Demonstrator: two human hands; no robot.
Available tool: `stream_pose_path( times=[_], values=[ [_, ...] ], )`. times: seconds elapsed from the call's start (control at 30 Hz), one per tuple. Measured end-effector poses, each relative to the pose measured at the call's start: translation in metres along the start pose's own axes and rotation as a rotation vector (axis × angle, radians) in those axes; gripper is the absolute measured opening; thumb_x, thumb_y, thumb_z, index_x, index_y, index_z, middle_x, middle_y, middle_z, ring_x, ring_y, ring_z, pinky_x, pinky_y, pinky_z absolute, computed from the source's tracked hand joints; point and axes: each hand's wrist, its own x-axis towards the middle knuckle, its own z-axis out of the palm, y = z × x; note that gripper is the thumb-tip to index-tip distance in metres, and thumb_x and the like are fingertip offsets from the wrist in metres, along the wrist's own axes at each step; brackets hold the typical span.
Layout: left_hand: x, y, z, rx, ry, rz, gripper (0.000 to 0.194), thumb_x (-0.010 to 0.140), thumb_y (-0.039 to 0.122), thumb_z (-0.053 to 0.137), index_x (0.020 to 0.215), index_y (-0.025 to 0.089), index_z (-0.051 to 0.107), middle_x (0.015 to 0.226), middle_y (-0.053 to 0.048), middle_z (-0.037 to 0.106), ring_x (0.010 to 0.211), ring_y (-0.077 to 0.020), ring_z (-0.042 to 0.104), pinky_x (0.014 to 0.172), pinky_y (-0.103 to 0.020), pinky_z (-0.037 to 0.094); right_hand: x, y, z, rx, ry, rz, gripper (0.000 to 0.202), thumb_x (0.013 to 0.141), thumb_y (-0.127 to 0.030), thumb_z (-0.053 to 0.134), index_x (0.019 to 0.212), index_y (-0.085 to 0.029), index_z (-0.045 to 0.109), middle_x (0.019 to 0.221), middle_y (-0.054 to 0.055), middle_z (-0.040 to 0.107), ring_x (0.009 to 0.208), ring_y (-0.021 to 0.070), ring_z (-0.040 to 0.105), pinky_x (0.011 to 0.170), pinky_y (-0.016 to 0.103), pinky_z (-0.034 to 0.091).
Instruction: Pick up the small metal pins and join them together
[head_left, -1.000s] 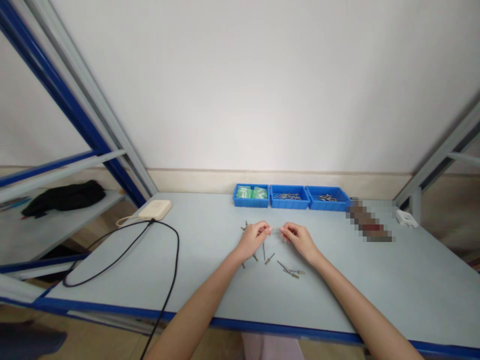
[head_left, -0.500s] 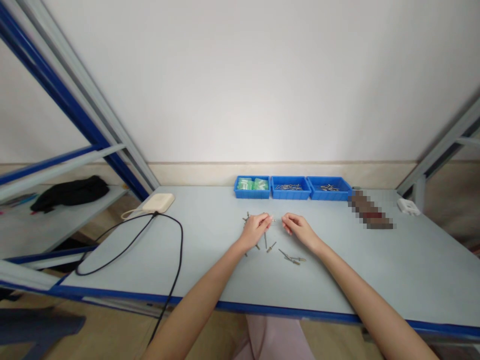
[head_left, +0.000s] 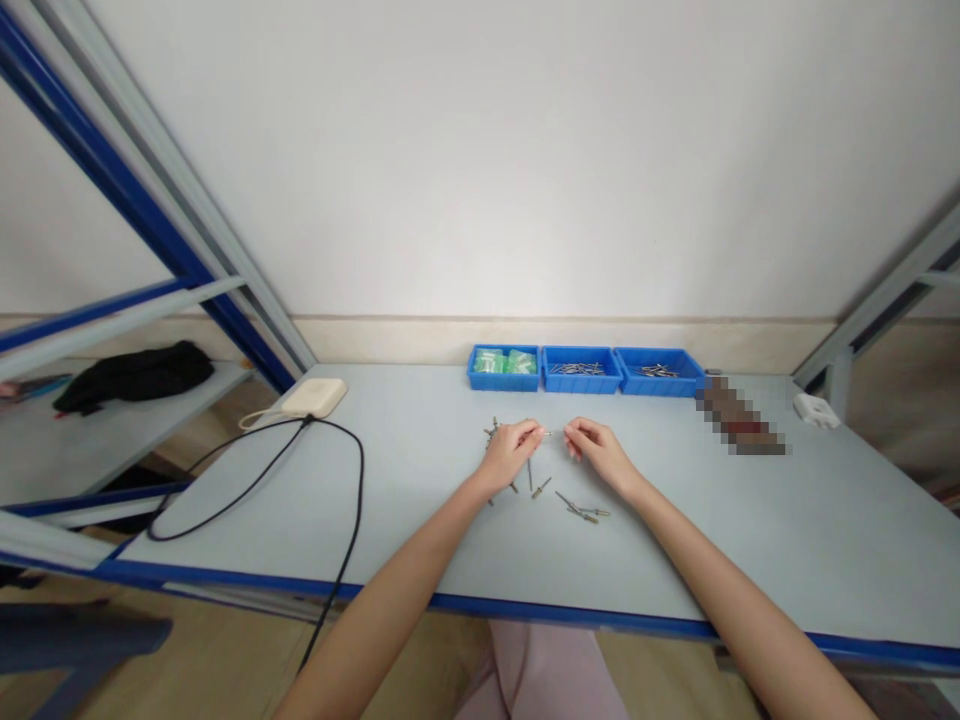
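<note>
My left hand is closed in a pinch, and a small metal pin sticks out from its fingertips to the right. Just across a narrow gap, my right hand has its thumb and fingers pressed together; whatever it may hold is too small to make out. Below the hands lie loose rivet-like metal pins with thin shanks and thicker ends: one short pin and a small crossed group. More metal pins lie beside and partly behind my left hand.
Along the wall stand three blue bins: one with green-and-white packets, a middle bin and a right bin of metal pieces. A black cable and white box lie left. A white adapter sits right, near a pixelated patch.
The view has tilted slightly, so the table and bins sit a little higher. Both hands keep nearly the same pose, with a gap between them.
</note>
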Motion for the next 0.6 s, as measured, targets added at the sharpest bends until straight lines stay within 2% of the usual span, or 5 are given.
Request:
stream_pose_path(
  times=[0.23,0.43,0.6],
  values=[
    [-0.0009,0.0040,-0.0021,-0.070,0.019,-0.005,0.029,0.088,0.042,0.038,0.076,0.018,0.048,0.052,0.006,0.040,0.049,-0.0104,0.038,0.052,-0.022,0.030,0.0016,0.0034,-0.0002,0.020,0.062,0.025,0.029,0.076,-0.047,0.059,0.077,-0.018,0.058,0.057,-0.001,0.055,0.052,0.0125,0.047,0.056,0.026,0.040],
    [0.0001,0.0020,-0.0023,-0.004,0.008,0.012,0.038,0.088,0.044,0.037,0.061,0.018,0.043,0.054,0.003,0.041,0.052,-0.0107,0.040,0.053,-0.023,0.031,-0.0002,-0.0011,-0.0011,-0.015,0.015,-0.027,0.033,0.083,-0.046,0.050,0.065,-0.018,0.054,0.057,-0.001,0.055,0.055,0.0123,0.048,0.058,0.026,0.040],
    [-0.0009,0.0059,-0.0028,-0.047,0.029,0.000,0.034,0.088,0.042,0.037,0.065,0.018,0.046,0.051,0.005,0.039,0.049,-0.0104,0.038,0.052,-0.022,0.030,0.0004,0.0022,-0.0008,-0.035,0.009,-0.013,0.030,0.080,-0.047,0.054,0.070,-0.018,0.057,0.058,-0.001,0.056,0.054,0.0128,0.049,0.057,0.026,0.040]
  ],
)
